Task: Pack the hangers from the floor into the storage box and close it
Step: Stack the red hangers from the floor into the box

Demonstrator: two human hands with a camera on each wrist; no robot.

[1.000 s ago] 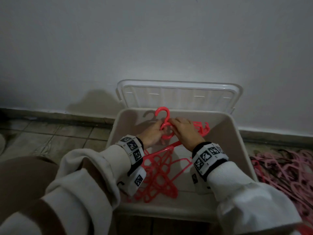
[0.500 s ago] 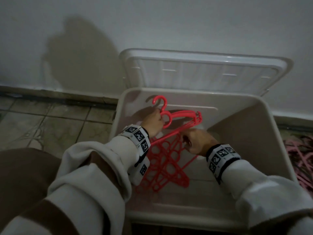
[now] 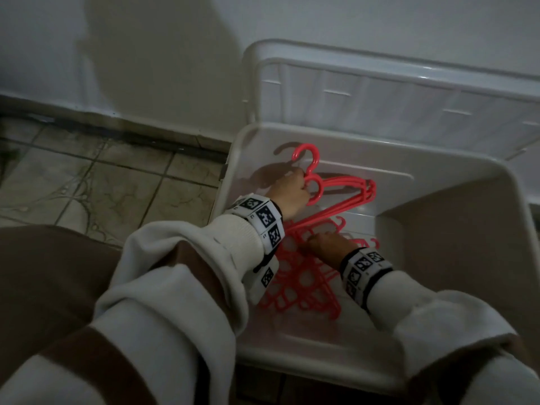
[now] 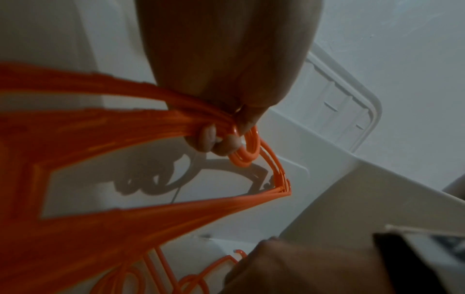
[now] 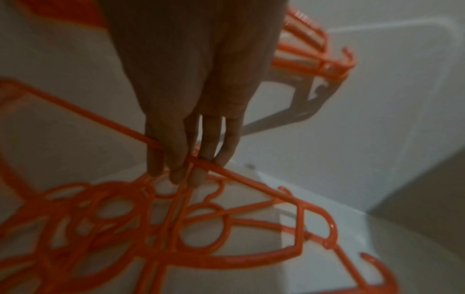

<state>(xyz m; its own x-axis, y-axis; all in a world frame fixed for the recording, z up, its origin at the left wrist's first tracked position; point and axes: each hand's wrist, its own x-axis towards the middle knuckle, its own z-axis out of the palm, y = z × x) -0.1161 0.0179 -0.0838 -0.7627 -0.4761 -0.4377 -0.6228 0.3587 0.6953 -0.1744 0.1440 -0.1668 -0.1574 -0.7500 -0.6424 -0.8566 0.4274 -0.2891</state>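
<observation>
A white storage box (image 3: 438,247) stands open on the floor, its lid (image 3: 380,92) leaning back against the wall. My left hand (image 3: 292,191) grips a bundle of red hangers (image 3: 347,197) by the necks just under the hooks; the left wrist view shows my fingers (image 4: 221,143) curled round them. The bundle slants down into the box. More red hangers (image 3: 304,290) lie flat on the box bottom. My right hand (image 3: 327,244) is low in the box, its straight fingertips (image 5: 176,175) resting on those flat hangers (image 5: 201,224).
The box sits against a white wall with a dark skirting line. Grey floor tiles (image 3: 102,185) lie to the left of it. My brown trouser leg (image 3: 43,273) fills the lower left. The box's right inner wall (image 5: 415,208) is close to my right hand.
My right hand has let go of the hanger hooks and dropped onto the hangers on the box bottom. My left hand keeps holding the bundle. The view has moved closer.
</observation>
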